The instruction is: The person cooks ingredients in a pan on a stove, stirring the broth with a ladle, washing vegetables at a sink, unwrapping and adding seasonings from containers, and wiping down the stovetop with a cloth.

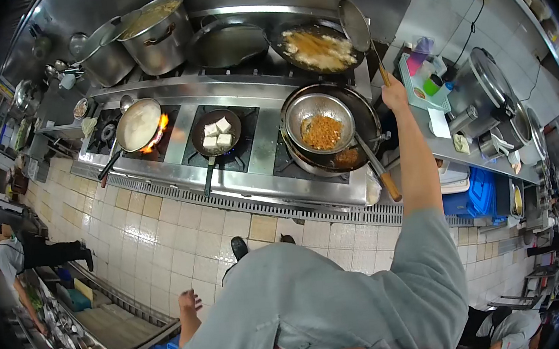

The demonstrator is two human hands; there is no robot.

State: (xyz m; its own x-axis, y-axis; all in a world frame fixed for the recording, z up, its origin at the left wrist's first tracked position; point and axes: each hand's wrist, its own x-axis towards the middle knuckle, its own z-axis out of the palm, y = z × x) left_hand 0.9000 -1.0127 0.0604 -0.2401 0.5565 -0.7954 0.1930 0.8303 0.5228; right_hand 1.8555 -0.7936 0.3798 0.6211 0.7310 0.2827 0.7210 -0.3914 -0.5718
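Note:
My right hand (394,94) is closed round the wooden handle of a skimmer (354,24), whose round head is raised at the right edge of a wok of bubbling oil (318,48) with pale pieces frying. Low on the left, my left hand (189,300) hangs away from the stove, fingers apart and slightly curled, holding nothing. A steel strainer bowl (320,123) with orange-brown bits rests over a large pan at the front right. White blocks (217,134) sit in a small dark pan. At the left burner, a pan of whitish liquid (139,125) has flames beside it.
Two tall stockpots (158,41) and a wide dark wok (229,43) stand at the back. A ladle with a wooden handle (389,186) juts past the stove's front. Right of it are a basket (421,80) and large cooker (483,87). A co-worker (15,257) is at far left, another at lower right.

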